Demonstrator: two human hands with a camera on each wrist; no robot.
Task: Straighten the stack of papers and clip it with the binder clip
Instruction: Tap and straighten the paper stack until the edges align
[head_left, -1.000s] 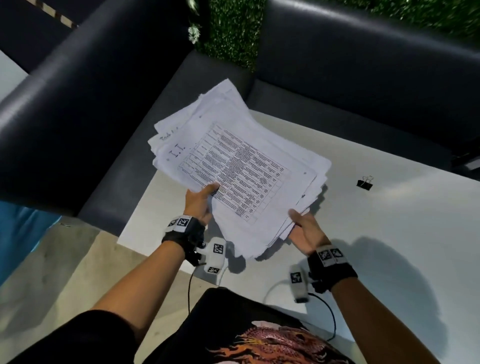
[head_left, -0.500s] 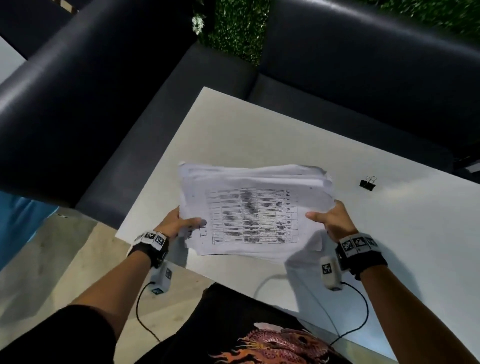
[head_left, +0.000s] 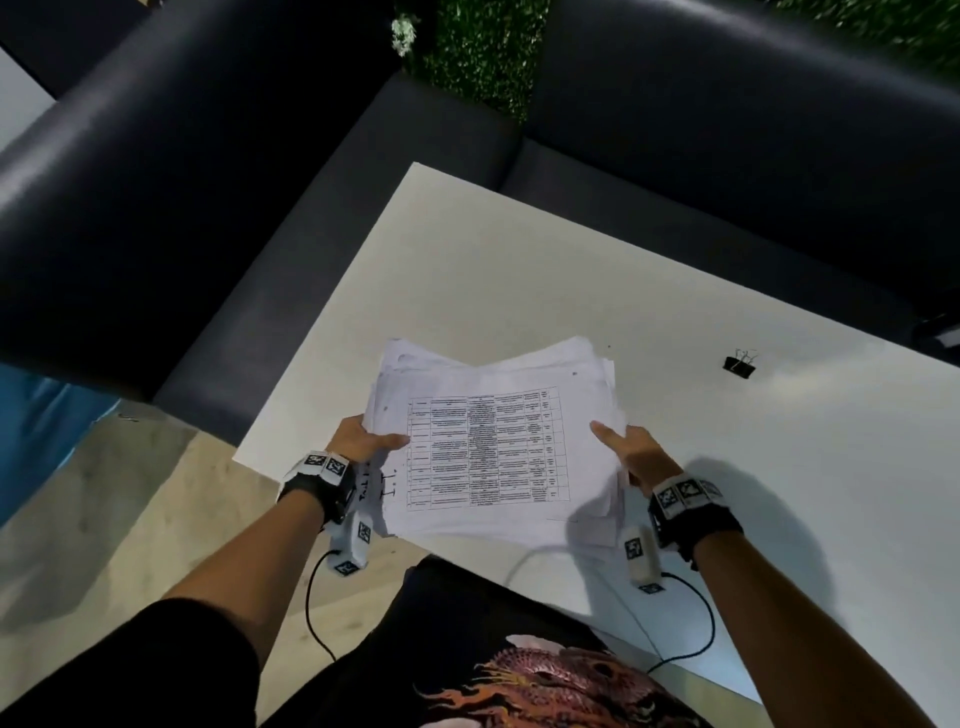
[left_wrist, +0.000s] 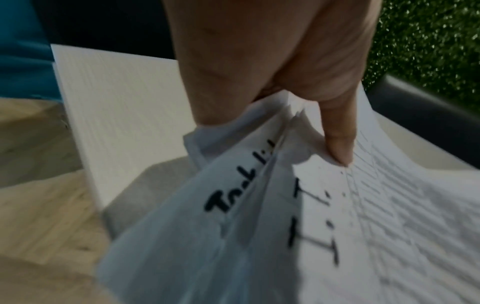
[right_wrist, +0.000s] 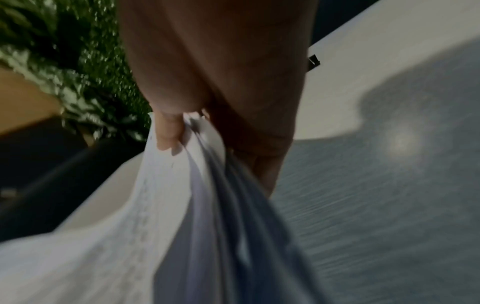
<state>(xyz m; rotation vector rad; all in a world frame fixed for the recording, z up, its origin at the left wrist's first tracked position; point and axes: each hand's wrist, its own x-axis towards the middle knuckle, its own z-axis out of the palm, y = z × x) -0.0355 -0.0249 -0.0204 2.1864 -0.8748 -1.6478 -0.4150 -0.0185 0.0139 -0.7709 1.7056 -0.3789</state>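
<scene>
Left hand (head_left: 363, 441) and right hand (head_left: 631, 452) pinch opposite short ends of the uneven stack of papers (head_left: 493, 447), held crosswise above the table (head_left: 467, 270); binder clip (head_left: 740, 364) lies beyond, nearer the right hand.

You have a stack of papers (head_left: 488, 447) of thin, matt white paper, its edges soft and crumpled, with black print and marker ink on the top sheet. The table (head_left: 519, 291) under it is a smooth, matt white board with a faint sheen. The binder clip (head_left: 739, 365) looks like black-coated metal with thin wire handles. The sofa (head_left: 156, 197) around you is dark, smooth, slightly glossy leather-like upholstery. Your wristbands (head_left: 317, 486) look like black cloth.
</scene>
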